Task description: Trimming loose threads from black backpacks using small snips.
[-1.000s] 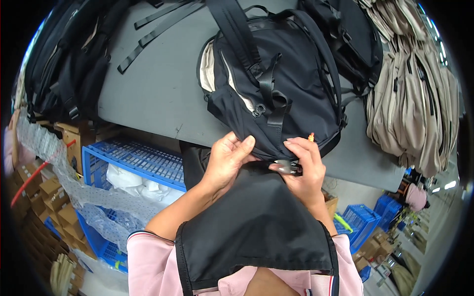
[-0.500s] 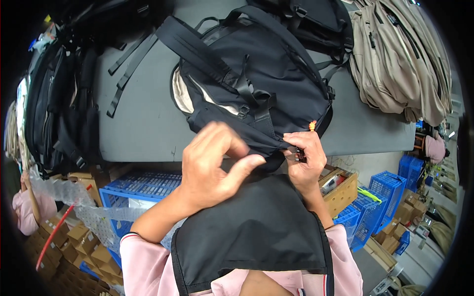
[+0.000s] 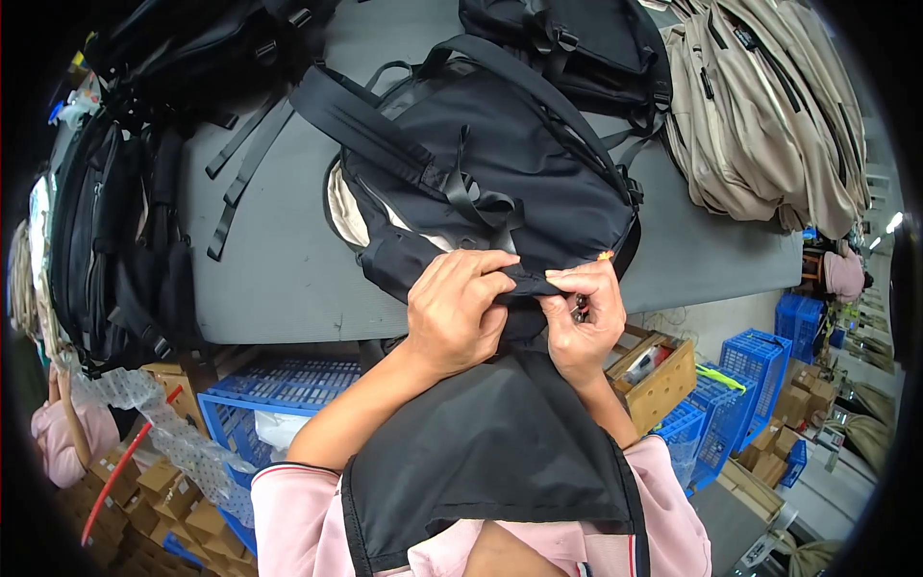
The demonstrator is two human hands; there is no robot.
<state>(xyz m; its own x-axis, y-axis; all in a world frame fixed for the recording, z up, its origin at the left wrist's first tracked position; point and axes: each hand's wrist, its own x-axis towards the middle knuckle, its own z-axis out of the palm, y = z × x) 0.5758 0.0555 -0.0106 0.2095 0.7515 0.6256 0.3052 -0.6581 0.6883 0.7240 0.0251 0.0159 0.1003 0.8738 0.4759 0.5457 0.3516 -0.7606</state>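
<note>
A black backpack [image 3: 500,144] lies on the grey table with its straps uppermost. Its near edge is pinched up between both my hands. With fingers curled, my left hand [image 3: 457,313] grips the fabric there. Just to its right, my right hand [image 3: 586,317] closes thumb and forefinger on the same edge. A small dark, shiny item [image 3: 580,308] is tucked in my right palm, mostly hidden; I cannot make out its kind. Above the right fingers shows a small orange bit [image 3: 605,256]. Pale lining [image 3: 346,207] is visible at the bag's left side.
Black bags [image 3: 115,221] hang over the left of the grey table [image 3: 279,279]. Beige backpacks [image 3: 769,125] are stacked at the right, beside another black bag [image 3: 586,58]. Blue crates [image 3: 288,380] and a wooden box [image 3: 659,380] stand below the near edge. Another person [image 3: 72,428] is at the far left.
My left hand, lifted off the bag with fingers apart before, has come down and right onto the near edge and closed on it. My right hand keeps its pinch.
</note>
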